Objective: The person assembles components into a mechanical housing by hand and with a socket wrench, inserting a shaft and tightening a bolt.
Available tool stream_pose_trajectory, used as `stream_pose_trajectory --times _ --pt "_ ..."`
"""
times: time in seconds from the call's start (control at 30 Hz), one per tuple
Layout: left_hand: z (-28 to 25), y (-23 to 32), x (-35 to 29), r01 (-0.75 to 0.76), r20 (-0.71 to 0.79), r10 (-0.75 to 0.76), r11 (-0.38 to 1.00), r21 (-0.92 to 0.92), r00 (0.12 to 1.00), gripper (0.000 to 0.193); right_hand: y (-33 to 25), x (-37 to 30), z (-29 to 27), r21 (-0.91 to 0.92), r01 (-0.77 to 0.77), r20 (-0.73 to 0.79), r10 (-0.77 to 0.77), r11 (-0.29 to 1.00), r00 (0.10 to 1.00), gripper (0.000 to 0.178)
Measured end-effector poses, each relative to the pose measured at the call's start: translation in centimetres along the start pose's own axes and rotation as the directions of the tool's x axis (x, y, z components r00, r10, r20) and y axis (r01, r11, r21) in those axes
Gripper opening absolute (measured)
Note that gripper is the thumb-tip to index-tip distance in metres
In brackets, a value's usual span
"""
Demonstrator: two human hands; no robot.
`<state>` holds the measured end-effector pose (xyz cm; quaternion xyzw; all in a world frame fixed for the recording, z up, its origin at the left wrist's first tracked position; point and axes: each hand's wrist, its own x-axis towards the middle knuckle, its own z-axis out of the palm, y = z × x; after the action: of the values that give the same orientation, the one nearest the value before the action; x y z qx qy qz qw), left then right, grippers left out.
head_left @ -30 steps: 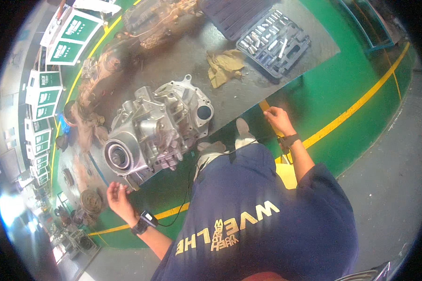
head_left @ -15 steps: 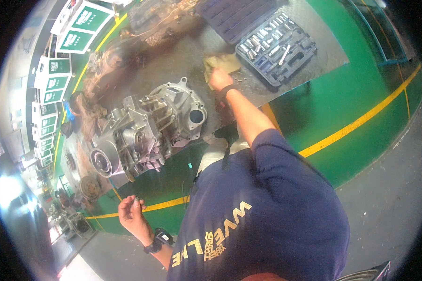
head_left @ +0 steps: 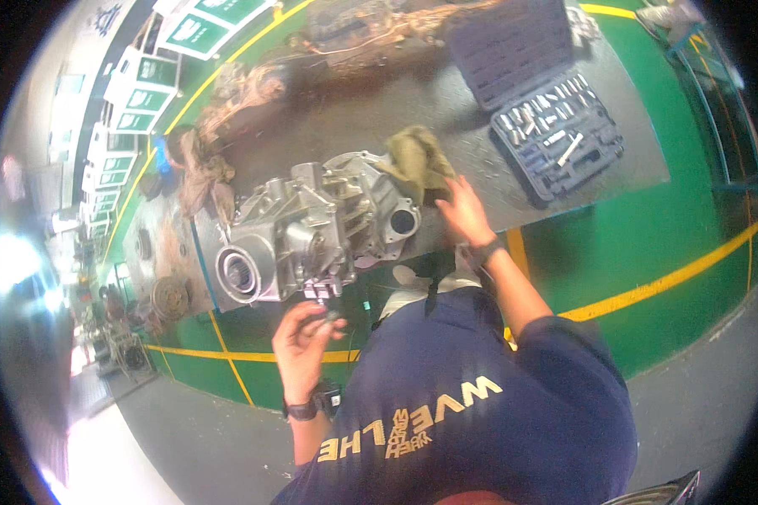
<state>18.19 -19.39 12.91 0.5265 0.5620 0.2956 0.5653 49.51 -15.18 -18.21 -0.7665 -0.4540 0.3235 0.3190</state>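
Well, one metal-topped workbench stretches before me, with one silver gear housing at its near edge. One open socket case lies on the right, well apart from the housing. One olive cloth is grasped in my right hand, at the housing's right end. My left hand is half-curled just before the housing; whether it pinches anything small, I cannot tell
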Motion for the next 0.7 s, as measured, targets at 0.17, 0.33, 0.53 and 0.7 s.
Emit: stream_pose_trajectory --times 0.17,0.33,0.53,0.7 --pt "2.5 -0.8 1.3 0.016 0.162 -0.012 1.0 -0.027 0.987 0.025 -9.3 -7.0 -8.0 0.414 0.007 0.303 -0.146 0.91 0.942 0.044" --pt "4.2 -1.9 2.9 0.046 0.247 -0.03 0.997 -0.06 0.969 0.024 -16.2 -12.4 -10.2 0.766 0.048 0.367 -0.497 0.641 0.786 0.036" --pt "4.9 -2.8 3.7 0.076 0.143 -0.044 0.971 -0.226 0.989 0.023 -17.4 -13.0 -9.8 0.632 0.345 0.138 -0.54 0.693 0.831 0.025" --pt "3.9 -5.4 3.5 0.148 0.182 -0.096 0.943 -0.298 0.979 0.028 -16.3 -12.7 -8.1 0.66 0.127 0.305 -0.419 0.74 0.855 0.022"
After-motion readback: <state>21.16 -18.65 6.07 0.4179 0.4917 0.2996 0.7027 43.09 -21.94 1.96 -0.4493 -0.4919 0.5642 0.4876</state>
